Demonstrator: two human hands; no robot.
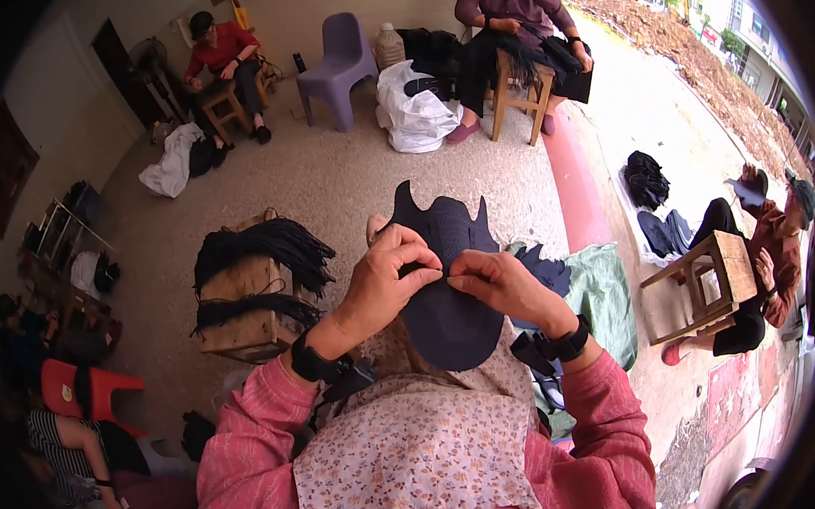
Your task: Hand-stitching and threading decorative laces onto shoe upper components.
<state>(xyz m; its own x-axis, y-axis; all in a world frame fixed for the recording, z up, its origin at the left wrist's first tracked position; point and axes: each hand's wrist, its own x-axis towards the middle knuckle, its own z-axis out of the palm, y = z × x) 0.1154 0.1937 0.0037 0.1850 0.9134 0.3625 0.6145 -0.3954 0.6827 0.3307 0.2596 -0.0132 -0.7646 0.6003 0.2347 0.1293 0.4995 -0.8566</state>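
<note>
A dark navy shoe upper (454,326), with pointed tabs at its far end and a rounded near end, is spread above my lap. My left hand (386,276) is closed, its thumb and forefinger pinching at the middle of the upper. From the other side my right hand (505,283) pinches close by, the two sets of fingertips almost meeting. Anything thin between the fingertips is too small to make out. Bundles of black laces (251,251) lie on a wooden stool (237,338) to the left of my hands.
A green sack (603,297) and dark cut pieces (545,266) lie to my right. Co-workers sit around on stools. A purple chair (336,71) and white sack (413,112) stand ahead; a red chair (69,389) is at lower left. Another wooden stool (715,280) is at right.
</note>
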